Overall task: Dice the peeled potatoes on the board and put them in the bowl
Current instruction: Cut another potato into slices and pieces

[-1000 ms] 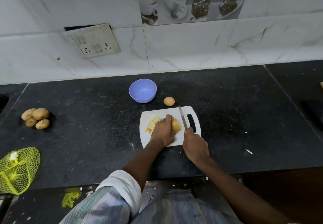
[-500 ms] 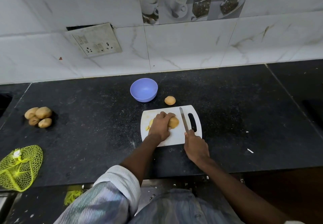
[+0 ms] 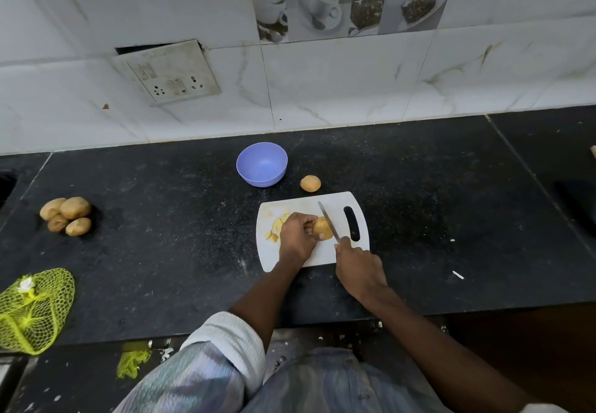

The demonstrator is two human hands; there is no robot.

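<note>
A white cutting board [image 3: 325, 254] lies on the black counter. My left hand [image 3: 296, 238] pins a peeled potato [image 3: 322, 228] on it. My right hand [image 3: 358, 267] grips a knife [image 3: 329, 221] whose blade rests against the potato's right side. Cut yellow potato pieces [image 3: 275, 228] lie on the board left of my left hand, partly hidden by it. A second peeled potato [image 3: 310, 183] sits on the counter just beyond the board. The lilac bowl [image 3: 262, 164] stands behind the board to the left; nothing shows inside it.
Several unpeeled potatoes [image 3: 66, 215] are piled at the counter's left. A yellow mesh bag [image 3: 32, 309] lies at the front left edge. A tiled wall with a switch plate [image 3: 167, 72] closes the back. A dark object [image 3: 577, 206] sits at the far right.
My left hand has shifted its hold, uncovering more of the potato. The knife blade has moved left from beside the potato until it touches it.
</note>
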